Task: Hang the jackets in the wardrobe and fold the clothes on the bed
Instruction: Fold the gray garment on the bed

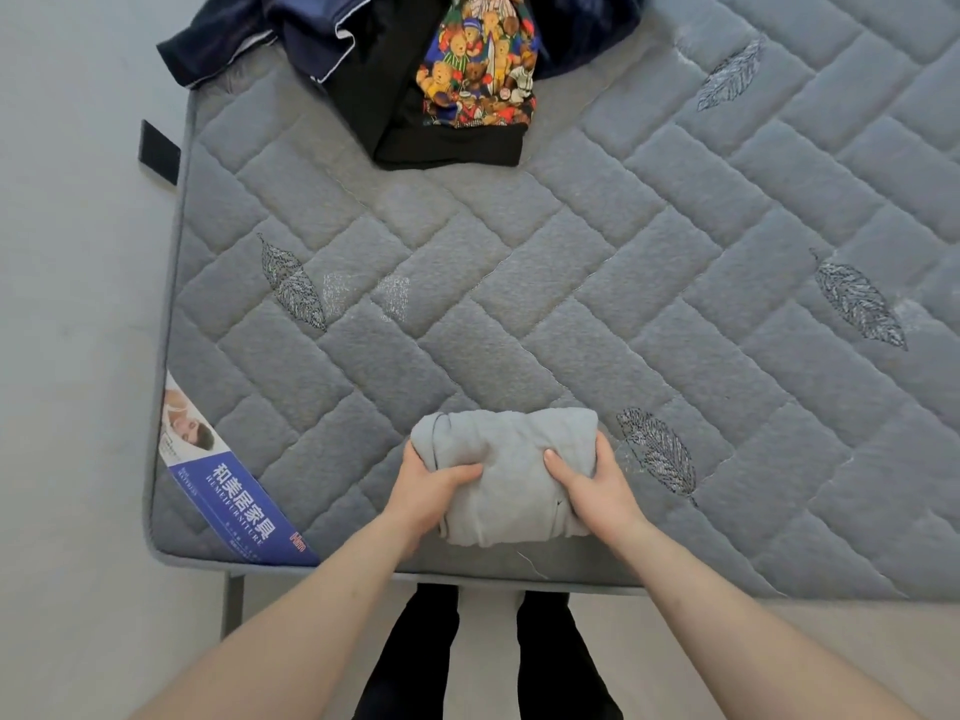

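Observation:
A folded light grey garment [506, 454] lies on the grey quilted mattress [519, 283] near its front edge. My left hand [426, 491] grips the bundle's left side, thumb on top and fingers tucked under. My right hand [592, 480] grips its right side the same way. At the far end of the bed lies a pile of unfolded clothes: a black top with a colourful teddy-bear print [478, 65], and dark navy garments [291, 33] spilling over the bed's left edge.
A blue label [234, 496] is sewn on the mattress's front left corner. Pale floor [78, 304] runs along the left side. My dark-trousered legs [488, 652] stand against the bed's front edge. A metal bed leg [232, 605] shows below the corner.

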### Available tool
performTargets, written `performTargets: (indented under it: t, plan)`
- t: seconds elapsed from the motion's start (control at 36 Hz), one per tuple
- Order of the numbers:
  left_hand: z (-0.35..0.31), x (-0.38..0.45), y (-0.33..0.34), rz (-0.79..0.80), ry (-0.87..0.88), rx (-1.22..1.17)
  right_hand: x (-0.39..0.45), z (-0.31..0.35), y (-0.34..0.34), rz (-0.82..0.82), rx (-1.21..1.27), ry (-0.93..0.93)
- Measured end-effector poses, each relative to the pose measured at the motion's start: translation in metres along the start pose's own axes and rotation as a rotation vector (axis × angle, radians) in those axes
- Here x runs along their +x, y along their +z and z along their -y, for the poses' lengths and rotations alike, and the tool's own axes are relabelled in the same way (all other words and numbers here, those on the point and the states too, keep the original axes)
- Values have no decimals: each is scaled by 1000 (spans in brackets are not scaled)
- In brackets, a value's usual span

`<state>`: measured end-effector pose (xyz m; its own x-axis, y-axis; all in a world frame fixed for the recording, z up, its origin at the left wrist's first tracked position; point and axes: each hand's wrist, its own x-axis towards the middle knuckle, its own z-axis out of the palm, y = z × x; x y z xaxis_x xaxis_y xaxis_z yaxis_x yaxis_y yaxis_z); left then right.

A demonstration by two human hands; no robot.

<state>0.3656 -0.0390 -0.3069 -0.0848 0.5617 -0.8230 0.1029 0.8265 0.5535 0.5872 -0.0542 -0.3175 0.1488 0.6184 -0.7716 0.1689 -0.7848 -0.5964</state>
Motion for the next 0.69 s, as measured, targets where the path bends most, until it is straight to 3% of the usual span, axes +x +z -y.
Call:
performTargets:
  t: [0.33,0.5,0.69]
  plan:
    - [-116,-179,16,154,60,-72,-177,71,-96,-55,271,-96]
    - [-173,-262,44,472,-46,-220,-277,106,-144,-143,528,-80]
    - [-217,-324,81,633,169,52,-374,125,-189,-396,610,-147]
